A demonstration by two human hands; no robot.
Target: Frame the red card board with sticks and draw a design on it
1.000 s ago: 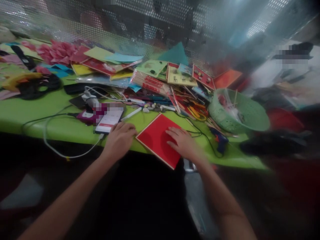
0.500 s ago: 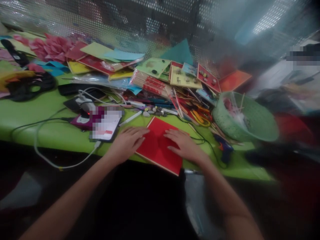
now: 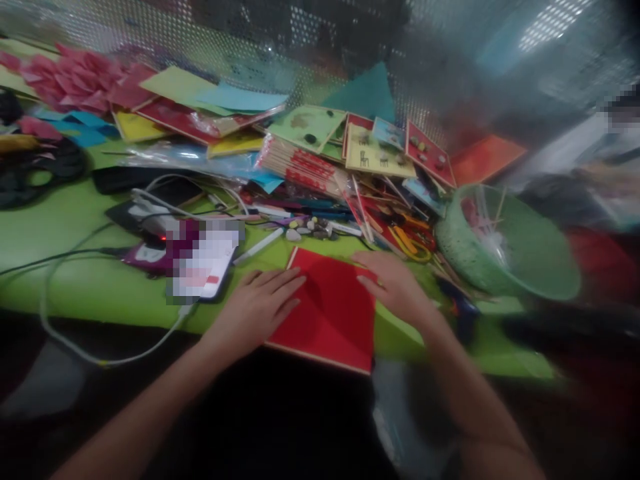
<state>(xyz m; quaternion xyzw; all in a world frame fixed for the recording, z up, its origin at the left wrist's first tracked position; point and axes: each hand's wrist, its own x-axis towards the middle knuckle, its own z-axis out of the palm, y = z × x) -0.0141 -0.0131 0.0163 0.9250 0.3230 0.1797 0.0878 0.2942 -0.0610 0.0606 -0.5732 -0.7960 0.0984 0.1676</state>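
A red square card (image 3: 330, 313) lies at the near edge of the green table (image 3: 80, 287), partly over the edge. My left hand (image 3: 257, 310) rests flat on its left side, fingers stretched out. On the card's upper right corner lies my right hand (image 3: 395, 287), also flat with fingers extended. Neither hand holds anything.
A phone (image 3: 203, 267) with a white cable (image 3: 75, 347) lies left of the card. A green mesh basket (image 3: 505, 247) stands at the right. Behind are small pebbles (image 3: 310, 230), scissors (image 3: 407, 240), sticks, stacked coloured cards (image 3: 310, 147) and pink paper flowers (image 3: 70, 77).
The card has turned from a diamond angle to nearly square with the table edge. My left hand slid from beside the phone onto the card, opening flat. My right hand shifted to the card's right corner.
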